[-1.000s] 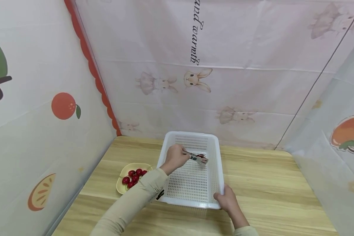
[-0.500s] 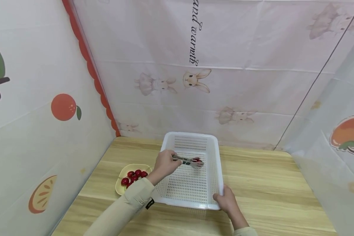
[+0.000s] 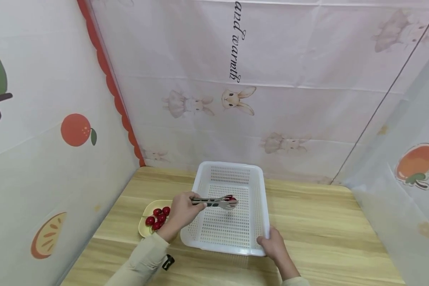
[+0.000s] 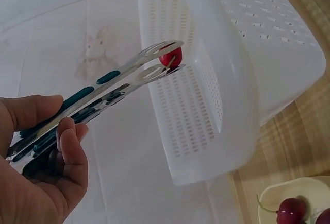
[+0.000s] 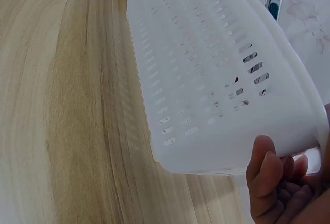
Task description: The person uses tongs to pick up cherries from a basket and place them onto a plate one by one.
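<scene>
My left hand point(image 3: 183, 209) pinches silver food tongs with dark green grip pads point(image 4: 77, 98) between thumb and fingers. A red cherry point(image 4: 171, 57) with a stem is squeezed between the slotted tips of the tongs point(image 3: 214, 201). In the head view, they appear over the inside of a white perforated plastic basket point(image 3: 221, 249). My right hand point(image 3: 274, 244) grips the near right corner of the basket, thumb over the rim. Left of the basket, several red cherries point(image 3: 157, 219) lie in a small yellow dish point(image 3: 142, 228), partly hidden by my left hand and wrist.
A light wooden table point(image 3: 318, 230) carries everything. A printed cloth wall point(image 3: 207, 143) with rabbits stands right behind the basket, and fruit-patterned walls rise at left and right. A small black tag point(image 3: 168, 262) shows by the left sleeve.
My left hand has drawn left and toward me, bringing the tongs and the cherry from the basket's far right toward its middle. The right hand keeps its grip on the corner.
</scene>
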A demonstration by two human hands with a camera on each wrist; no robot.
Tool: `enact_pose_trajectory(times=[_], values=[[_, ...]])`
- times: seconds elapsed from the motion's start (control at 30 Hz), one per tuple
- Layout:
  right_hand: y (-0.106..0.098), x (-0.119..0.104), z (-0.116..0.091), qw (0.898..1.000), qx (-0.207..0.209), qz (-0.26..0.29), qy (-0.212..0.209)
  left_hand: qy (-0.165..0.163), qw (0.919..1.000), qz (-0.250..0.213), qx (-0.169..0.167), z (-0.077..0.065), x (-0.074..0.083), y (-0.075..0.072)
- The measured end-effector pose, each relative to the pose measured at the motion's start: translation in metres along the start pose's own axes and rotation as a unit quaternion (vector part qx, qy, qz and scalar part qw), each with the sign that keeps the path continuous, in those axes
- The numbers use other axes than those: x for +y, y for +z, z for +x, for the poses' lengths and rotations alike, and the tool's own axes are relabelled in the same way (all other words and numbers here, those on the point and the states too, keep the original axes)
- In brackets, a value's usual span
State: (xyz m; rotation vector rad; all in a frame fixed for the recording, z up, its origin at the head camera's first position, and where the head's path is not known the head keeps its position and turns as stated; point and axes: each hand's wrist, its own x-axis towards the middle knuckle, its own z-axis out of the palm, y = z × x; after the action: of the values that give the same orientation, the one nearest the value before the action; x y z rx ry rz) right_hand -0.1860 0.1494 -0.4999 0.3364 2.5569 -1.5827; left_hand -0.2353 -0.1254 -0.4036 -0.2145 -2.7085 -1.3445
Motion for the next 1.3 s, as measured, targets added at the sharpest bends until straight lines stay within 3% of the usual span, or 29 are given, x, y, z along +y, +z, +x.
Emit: enact_pose_trajectory(times=[0.37, 0.77, 1.07, 1.3], values=[[0.000, 0.001, 0.002, 1.000, -0.003, 0.001, 0.001, -0.002, 0.9987, -0.008, 0.049, -0.014, -0.008, -0.023], [0.001, -0.002, -0.001, 1.000, -0.008, 0.001, -0.002, -0.060, 0.9954, -0.039, 0.063, -0.033, -0.012, -0.057], [0.000, 0.000, -0.001, 1.000, -0.006, -0.004, -0.002, -0.059, 0.9936, -0.010, 0.096, -0.044, -0.019, -0.079], [0.001, 0.000, -0.003, 1.000, -0.007, 0.001, -0.005, -0.095, 0.9882, -0.006, 0.120, -0.054, -0.029, -0.095]])
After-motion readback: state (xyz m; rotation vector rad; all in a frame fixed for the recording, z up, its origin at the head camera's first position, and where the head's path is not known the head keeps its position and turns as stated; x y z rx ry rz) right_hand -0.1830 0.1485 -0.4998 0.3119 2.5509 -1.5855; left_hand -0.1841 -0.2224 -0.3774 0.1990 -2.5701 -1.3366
